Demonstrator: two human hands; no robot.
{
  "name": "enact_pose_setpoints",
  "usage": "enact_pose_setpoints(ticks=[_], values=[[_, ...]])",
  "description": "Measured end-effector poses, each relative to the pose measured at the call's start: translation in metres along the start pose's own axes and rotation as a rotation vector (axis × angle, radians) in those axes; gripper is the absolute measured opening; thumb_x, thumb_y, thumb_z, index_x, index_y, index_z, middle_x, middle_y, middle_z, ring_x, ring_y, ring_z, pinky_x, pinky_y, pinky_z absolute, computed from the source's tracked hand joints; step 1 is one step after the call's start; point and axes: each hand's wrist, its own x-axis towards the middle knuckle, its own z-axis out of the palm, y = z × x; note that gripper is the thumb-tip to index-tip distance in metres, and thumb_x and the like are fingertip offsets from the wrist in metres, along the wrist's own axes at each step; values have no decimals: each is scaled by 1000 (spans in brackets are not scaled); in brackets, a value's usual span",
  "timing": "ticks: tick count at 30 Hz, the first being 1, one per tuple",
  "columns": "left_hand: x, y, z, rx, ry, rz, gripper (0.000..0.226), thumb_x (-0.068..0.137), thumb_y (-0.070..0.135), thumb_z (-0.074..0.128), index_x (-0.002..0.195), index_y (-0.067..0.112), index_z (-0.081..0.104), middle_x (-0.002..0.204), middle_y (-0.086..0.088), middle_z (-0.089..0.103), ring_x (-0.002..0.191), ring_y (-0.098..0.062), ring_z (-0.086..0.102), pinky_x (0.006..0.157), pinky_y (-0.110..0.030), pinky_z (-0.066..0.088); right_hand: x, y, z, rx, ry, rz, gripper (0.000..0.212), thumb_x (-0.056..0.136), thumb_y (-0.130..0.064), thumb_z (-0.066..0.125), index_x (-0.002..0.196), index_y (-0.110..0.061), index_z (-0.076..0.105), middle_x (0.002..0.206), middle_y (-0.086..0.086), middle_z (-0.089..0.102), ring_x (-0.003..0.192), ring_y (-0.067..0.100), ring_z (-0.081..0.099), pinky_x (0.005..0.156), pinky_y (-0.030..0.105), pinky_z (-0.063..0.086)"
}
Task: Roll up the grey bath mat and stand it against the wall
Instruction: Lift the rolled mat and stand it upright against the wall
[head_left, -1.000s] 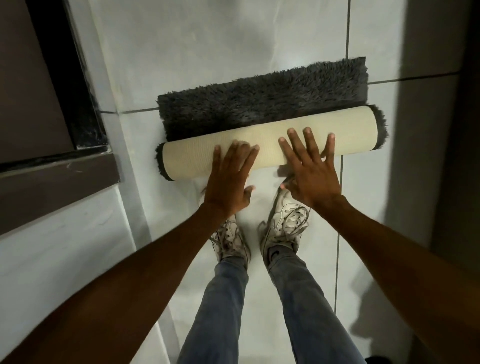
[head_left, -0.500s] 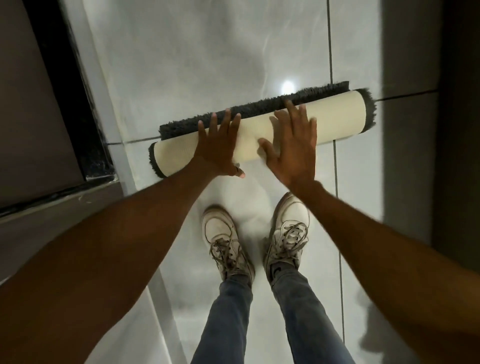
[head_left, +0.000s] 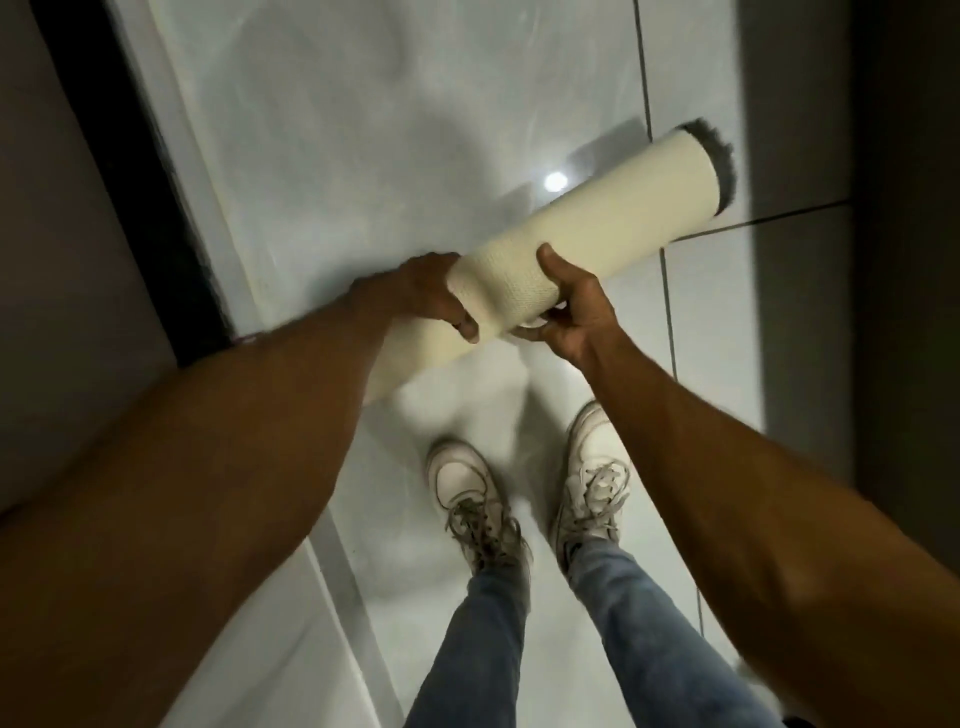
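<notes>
The grey bath mat is rolled into a tight tube, its cream backing outward and grey pile showing only at the far right end. It is off the floor, tilted with its right end higher and farther from me. My left hand wraps around the roll near its middle from the left. Just beside it, my right hand grips the roll from below and the right. The near left end of the roll is hidden behind my left forearm.
Pale glossy floor tiles spread under the roll, with a lamp reflection. A dark door frame runs along the left and a dark wall along the right. My feet in white sneakers stand below the roll.
The last strip of mat has been rolled up. Both hands went from flat pushing on the roll to gripping it, and the roll has left the floor and tilted.
</notes>
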Motion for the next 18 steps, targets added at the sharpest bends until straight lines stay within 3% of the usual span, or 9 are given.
enact_pose_setpoints(ticks=[2, 5, 9, 11, 14, 16, 18], values=[[-47, 0, -2, -130, 60, 1, 116, 41, 50, 94, 144, 33, 44, 143, -1, 58, 129, -29, 55, 106, -46, 49, -43, -11, 20, -170, -17, -65, 75, 76, -14, 89, 144, -15, 56, 133, 13, 70, 119, 34, 69, 78, 62, 62], [-116, 21, -31, -240, 186, -45, 121, 41, 46, 96, 146, 36, 38, 140, -11, 59, 126, -36, 57, 107, -47, 47, -110, -42, 63, -326, -76, -172, 81, 74, 2, 87, 146, -6, 52, 139, 17, 67, 125, 38, 66, 90, 66, 59], [-193, 62, -145, -430, 255, 73, 126, 32, 49, 98, 141, 31, 38, 130, 0, 58, 119, -28, 60, 90, -35, 53, -198, -126, 163, -471, -167, -272, 85, 70, 16, 83, 145, 2, 47, 141, 26, 62, 130, 44, 61, 96, 64, 57], [-205, 76, -199, -509, 282, 179, 126, 31, 56, 99, 139, 35, 36, 128, 12, 56, 120, -16, 59, 81, -20, 48, -213, -167, 200, -520, -195, -325, 93, 60, 14, 88, 142, 6, 46, 142, 31, 58, 131, 46, 58, 93, 56, 60], [-206, 101, -302, -669, 325, 324, 129, 43, 50, 104, 148, 53, 28, 140, 31, 49, 129, 6, 52, 98, -19, 47, -218, -239, 276, -670, -270, -430, 97, 46, 2, 97, 132, 9, 53, 131, 31, 63, 126, 48, 61, 89, 52, 62], [-198, 113, -376, -725, 429, 378, 136, 48, 40, 105, 153, 56, 19, 144, 33, 45, 135, 7, 46, 103, -16, 46, -210, -285, 336, -758, -357, -516, 97, 38, -6, 101, 126, 0, 61, 120, 19, 73, 120, 40, 67, 83, 44, 65], [-187, 123, -453, -676, 561, 434, 137, 46, 40, 104, 149, 64, 16, 144, 40, 40, 136, 12, 42, 100, -6, 44, -203, -334, 408, -881, -497, -608, 91, 39, -12, 102, 123, -21, 68, 117, 3, 77, 115, 24, 71, 81, 35, 64]])
